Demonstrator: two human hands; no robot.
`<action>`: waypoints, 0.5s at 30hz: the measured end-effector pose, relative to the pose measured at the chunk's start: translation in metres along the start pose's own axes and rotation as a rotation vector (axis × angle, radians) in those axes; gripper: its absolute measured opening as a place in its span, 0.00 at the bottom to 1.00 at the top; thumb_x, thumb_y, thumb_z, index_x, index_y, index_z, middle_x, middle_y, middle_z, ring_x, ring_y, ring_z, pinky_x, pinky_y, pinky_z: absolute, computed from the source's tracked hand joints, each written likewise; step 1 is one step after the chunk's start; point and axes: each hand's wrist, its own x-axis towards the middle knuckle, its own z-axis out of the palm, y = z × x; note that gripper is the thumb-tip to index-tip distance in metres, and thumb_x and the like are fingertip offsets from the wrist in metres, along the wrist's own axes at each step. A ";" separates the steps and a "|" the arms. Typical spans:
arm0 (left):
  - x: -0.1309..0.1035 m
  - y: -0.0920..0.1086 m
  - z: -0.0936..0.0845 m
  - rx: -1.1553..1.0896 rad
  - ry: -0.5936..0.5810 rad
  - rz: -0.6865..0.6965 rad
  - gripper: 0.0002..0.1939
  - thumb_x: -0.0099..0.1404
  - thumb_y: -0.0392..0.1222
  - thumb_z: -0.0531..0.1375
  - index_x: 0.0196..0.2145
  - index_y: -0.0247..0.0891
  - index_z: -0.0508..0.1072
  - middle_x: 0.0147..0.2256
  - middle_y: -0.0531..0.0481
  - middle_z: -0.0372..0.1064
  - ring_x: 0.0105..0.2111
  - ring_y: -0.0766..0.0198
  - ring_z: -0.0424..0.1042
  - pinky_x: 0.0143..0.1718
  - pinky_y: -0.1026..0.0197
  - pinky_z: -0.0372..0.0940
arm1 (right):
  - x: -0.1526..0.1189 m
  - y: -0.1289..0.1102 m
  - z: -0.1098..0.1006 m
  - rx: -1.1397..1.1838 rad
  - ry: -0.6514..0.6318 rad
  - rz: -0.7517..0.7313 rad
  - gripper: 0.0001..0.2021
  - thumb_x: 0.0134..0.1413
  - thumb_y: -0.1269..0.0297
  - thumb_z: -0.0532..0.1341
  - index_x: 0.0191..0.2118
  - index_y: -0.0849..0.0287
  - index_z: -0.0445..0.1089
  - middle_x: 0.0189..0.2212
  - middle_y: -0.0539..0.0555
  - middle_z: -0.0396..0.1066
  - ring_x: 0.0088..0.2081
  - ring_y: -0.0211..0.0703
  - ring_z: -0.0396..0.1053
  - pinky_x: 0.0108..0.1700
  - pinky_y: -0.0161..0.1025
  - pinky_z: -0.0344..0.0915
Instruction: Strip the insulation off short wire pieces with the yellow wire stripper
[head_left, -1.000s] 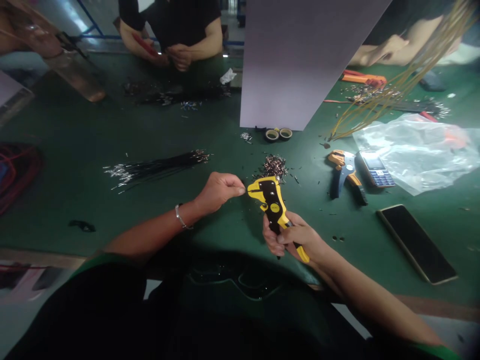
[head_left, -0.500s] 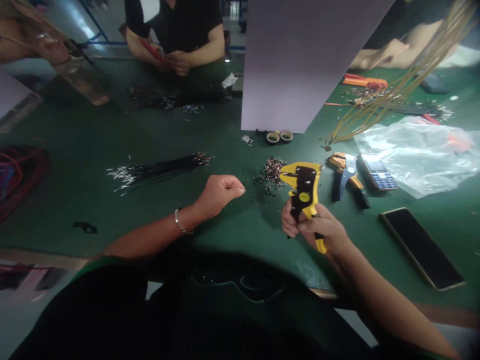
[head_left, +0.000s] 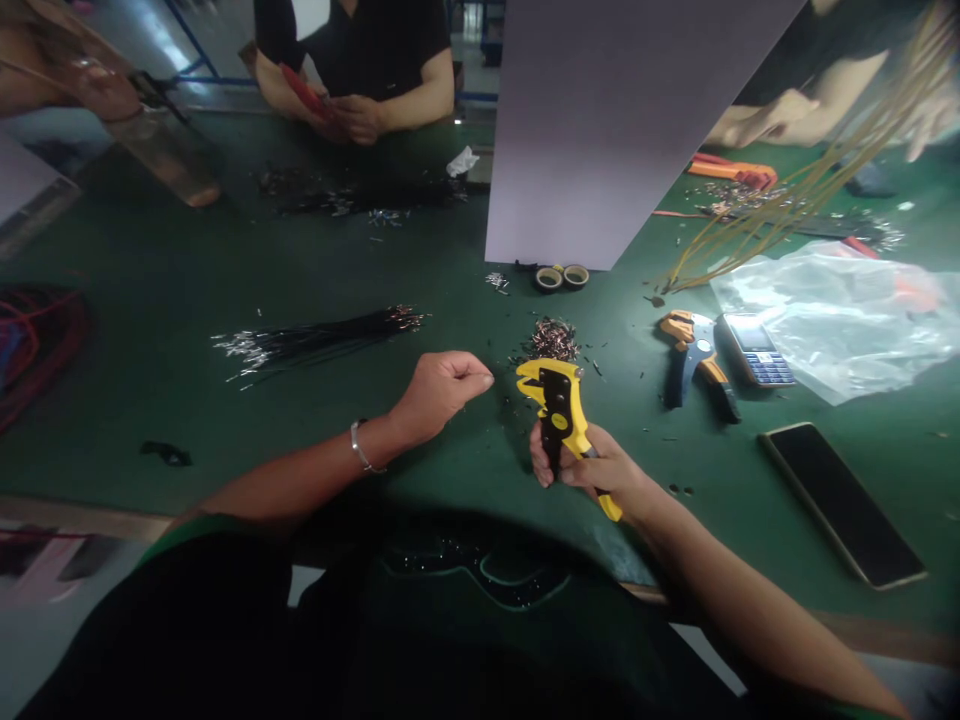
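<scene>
Head camera shows the right hand (head_left: 621,484), its fingers wrapped around the handles of a yellow-black tool (head_left: 559,400), near the left hand (head_left: 437,396). The left thumb and forefinger are pressed together; I cannot tell what they pinch. Small clippings (head_left: 553,338) lie on the worktop (head_left: 465,470) just beyond the tool, black wires (head_left: 322,339) beyond the left hand.

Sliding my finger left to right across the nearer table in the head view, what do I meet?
Red cables, bundle of black wires, left hand, yellow-and-black tool, orange-and-blue tool, black smartphone.
</scene>
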 end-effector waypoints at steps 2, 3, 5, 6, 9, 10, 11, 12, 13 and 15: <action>-0.001 0.004 -0.001 0.063 0.000 0.038 0.06 0.56 0.38 0.61 0.23 0.35 0.75 0.18 0.56 0.64 0.19 0.73 0.57 0.21 0.67 0.53 | 0.000 0.001 -0.003 0.016 -0.010 -0.009 0.20 0.33 0.72 0.65 0.40 0.60 0.69 0.28 0.51 0.69 0.27 0.41 0.66 0.32 0.42 0.63; -0.002 0.006 -0.001 0.094 0.002 0.056 0.06 0.56 0.38 0.61 0.24 0.35 0.75 0.18 0.55 0.66 0.19 0.72 0.58 0.22 0.67 0.54 | 0.000 0.001 -0.004 0.017 -0.016 -0.014 0.20 0.34 0.72 0.65 0.41 0.60 0.69 0.29 0.51 0.69 0.28 0.42 0.67 0.32 0.42 0.64; -0.004 0.010 -0.001 0.145 0.009 0.086 0.06 0.56 0.37 0.60 0.24 0.34 0.76 0.20 0.54 0.68 0.21 0.72 0.61 0.23 0.67 0.56 | 0.000 0.002 -0.005 0.000 -0.029 -0.027 0.21 0.37 0.70 0.66 0.43 0.61 0.69 0.30 0.53 0.71 0.29 0.44 0.69 0.34 0.44 0.65; -0.004 0.011 -0.001 0.161 0.013 0.096 0.06 0.57 0.36 0.60 0.24 0.34 0.76 0.20 0.54 0.69 0.21 0.71 0.62 0.24 0.67 0.56 | -0.001 0.001 -0.006 -0.013 -0.035 -0.036 0.21 0.38 0.69 0.67 0.44 0.61 0.69 0.30 0.54 0.71 0.30 0.45 0.69 0.35 0.44 0.65; -0.006 0.014 0.000 0.179 0.021 0.101 0.06 0.57 0.36 0.60 0.25 0.34 0.77 0.21 0.53 0.70 0.22 0.71 0.63 0.25 0.67 0.57 | -0.003 0.000 -0.005 -0.059 -0.034 -0.056 0.22 0.41 0.66 0.68 0.46 0.62 0.69 0.33 0.56 0.72 0.33 0.47 0.71 0.39 0.47 0.66; -0.006 0.015 0.000 0.177 0.022 0.098 0.06 0.57 0.36 0.60 0.26 0.34 0.77 0.21 0.53 0.70 0.22 0.71 0.63 0.25 0.67 0.58 | -0.004 -0.001 -0.004 -0.076 -0.027 -0.060 0.22 0.42 0.66 0.68 0.46 0.62 0.68 0.34 0.56 0.73 0.34 0.47 0.71 0.40 0.47 0.66; -0.007 0.014 0.000 0.174 0.023 0.095 0.06 0.57 0.36 0.61 0.26 0.34 0.77 0.22 0.53 0.71 0.23 0.71 0.63 0.26 0.67 0.58 | -0.005 -0.003 -0.003 -0.095 -0.020 -0.060 0.22 0.42 0.65 0.68 0.47 0.61 0.68 0.35 0.56 0.73 0.35 0.48 0.71 0.41 0.47 0.66; -0.007 0.014 0.000 0.167 0.024 0.092 0.06 0.57 0.36 0.61 0.26 0.34 0.77 0.22 0.53 0.71 0.23 0.70 0.64 0.26 0.67 0.58 | -0.006 -0.004 -0.002 -0.116 -0.015 -0.056 0.22 0.43 0.65 0.67 0.48 0.61 0.69 0.36 0.56 0.73 0.36 0.48 0.71 0.42 0.47 0.65; -0.007 0.013 0.001 0.157 0.022 0.089 0.06 0.57 0.36 0.61 0.26 0.34 0.77 0.22 0.52 0.71 0.23 0.70 0.64 0.26 0.67 0.58 | -0.006 -0.005 -0.002 -0.135 -0.010 -0.053 0.22 0.44 0.65 0.67 0.48 0.61 0.69 0.37 0.56 0.73 0.37 0.48 0.71 0.42 0.47 0.65; -0.006 0.009 0.002 0.121 0.013 0.077 0.05 0.57 0.37 0.61 0.26 0.34 0.77 0.23 0.52 0.71 0.23 0.70 0.64 0.26 0.67 0.58 | -0.007 -0.008 -0.001 -0.169 -0.001 -0.047 0.21 0.46 0.65 0.66 0.48 0.60 0.69 0.37 0.56 0.73 0.38 0.47 0.71 0.43 0.46 0.65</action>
